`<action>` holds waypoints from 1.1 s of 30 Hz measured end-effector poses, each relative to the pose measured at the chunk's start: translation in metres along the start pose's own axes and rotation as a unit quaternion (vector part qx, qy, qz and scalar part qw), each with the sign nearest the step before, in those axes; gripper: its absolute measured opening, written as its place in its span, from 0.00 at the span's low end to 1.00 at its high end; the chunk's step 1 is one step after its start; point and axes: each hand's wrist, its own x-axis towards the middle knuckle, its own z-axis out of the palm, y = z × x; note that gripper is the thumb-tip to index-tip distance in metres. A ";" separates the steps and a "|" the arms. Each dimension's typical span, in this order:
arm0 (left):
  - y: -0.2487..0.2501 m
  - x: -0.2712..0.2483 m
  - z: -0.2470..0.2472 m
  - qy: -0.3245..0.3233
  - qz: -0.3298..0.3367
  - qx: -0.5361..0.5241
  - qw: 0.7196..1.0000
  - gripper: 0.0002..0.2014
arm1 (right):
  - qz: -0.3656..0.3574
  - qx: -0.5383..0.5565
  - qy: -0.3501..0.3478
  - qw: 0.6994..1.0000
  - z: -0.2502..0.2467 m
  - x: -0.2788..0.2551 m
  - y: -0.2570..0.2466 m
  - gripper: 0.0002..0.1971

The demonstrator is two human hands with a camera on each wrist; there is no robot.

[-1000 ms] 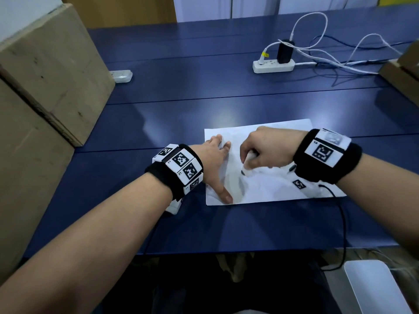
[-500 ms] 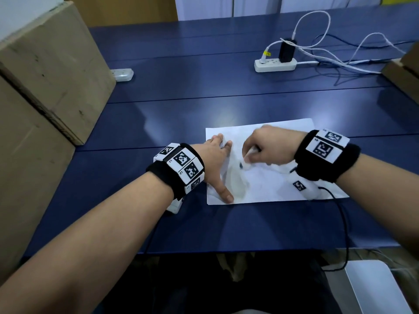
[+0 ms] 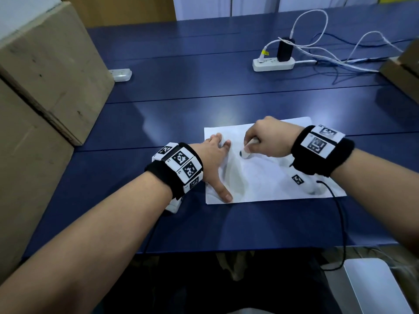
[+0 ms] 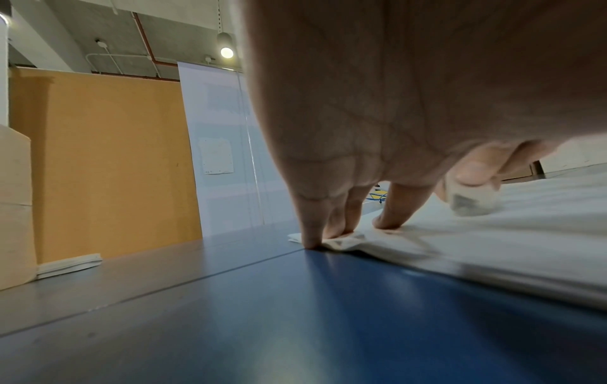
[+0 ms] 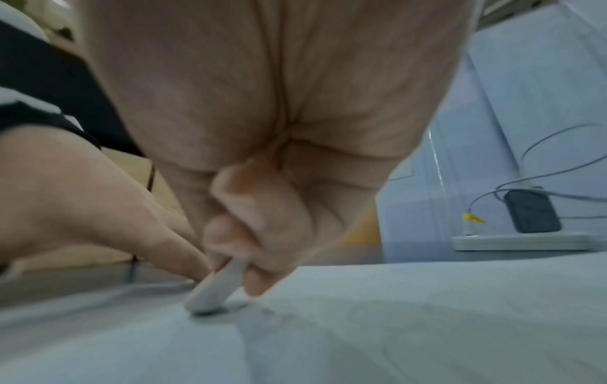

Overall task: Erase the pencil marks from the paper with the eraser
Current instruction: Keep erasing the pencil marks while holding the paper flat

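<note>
On the paper [image 3: 267, 177] near the tabletop's front edge, our right hand [image 3: 269, 139] pinches the eraser [image 3: 247, 150] down; our left hand [image 3: 213, 155] presses flat, fingers spread.

No readable words, brands or numbers can be made out. Black-and-white square code patterns are printed on the left wristband [image 3: 181, 165] and right wristband [image 3: 320, 145]; small characters beside the left ones, possibly letters, are too small to read.

blue table [image 3: 181, 114] | power strip [image 3: 273, 64], cables [image 3: 322, 57] far right | cardboard boxes [image 3: 45, 71] left
</note>
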 end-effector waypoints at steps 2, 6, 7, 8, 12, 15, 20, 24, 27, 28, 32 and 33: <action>0.000 0.000 0.000 0.001 -0.003 0.000 1.000 0.77 | -0.023 -0.005 -0.006 1.000 0.001 -0.004 -0.001 0.07; 0.000 0.003 0.001 -0.003 -0.010 0.001 1.000 0.78 | -0.109 0.030 -0.189 0.975 0.005 -0.026 -0.022 0.05; 0.000 0.003 0.002 -0.005 -0.012 0.002 1.000 0.79 | -0.115 0.035 -0.204 0.972 0.005 -0.028 -0.024 0.05; 0.000 0.003 0.002 -0.006 -0.011 0.001 1.000 0.79 | -0.113 0.031 -0.191 0.975 0.006 -0.026 -0.022 0.05; 0.000 0.000 0.000 -0.006 -0.005 -0.004 1.000 0.77 | -0.038 -0.010 -0.023 0.999 0.003 -0.003 -0.005 0.06; 0.001 0.000 -0.001 -0.003 -0.005 -0.003 1.000 0.77 | -0.043 -0.015 -0.019 0.999 0.002 -0.004 -0.002 0.06; 0.001 0.003 0.002 -0.010 -0.010 0.002 1.000 0.79 | -0.103 0.027 -0.202 0.974 0.007 -0.026 -0.022 0.07; 0.001 0.000 0.000 -0.008 -0.007 -0.002 1.000 0.77 | -0.055 -0.014 -0.057 0.997 0.004 -0.009 -0.008 0.07; 0.000 0.001 0.000 -0.007 -0.009 -0.003 1.000 0.78 | -0.001 -0.014 0.016 1.000 0.002 -0.002 0.004 0.08; 0.000 0.001 0.000 -0.008 -0.010 -0.002 1.000 0.78 | -0.014 -0.017 0.006 1.000 0.001 -0.004 0.004 0.09; 0.002 0.002 0.000 -0.008 -0.009 0.008 1.000 0.78 | -0.094 0.005 -0.148 0.984 0.003 -0.022 -0.011 0.05; 0.002 0.002 0.000 -0.009 -0.009 0.010 1.000 0.78 | -0.097 0.012 -0.173 0.980 0.004 -0.024 -0.013 0.05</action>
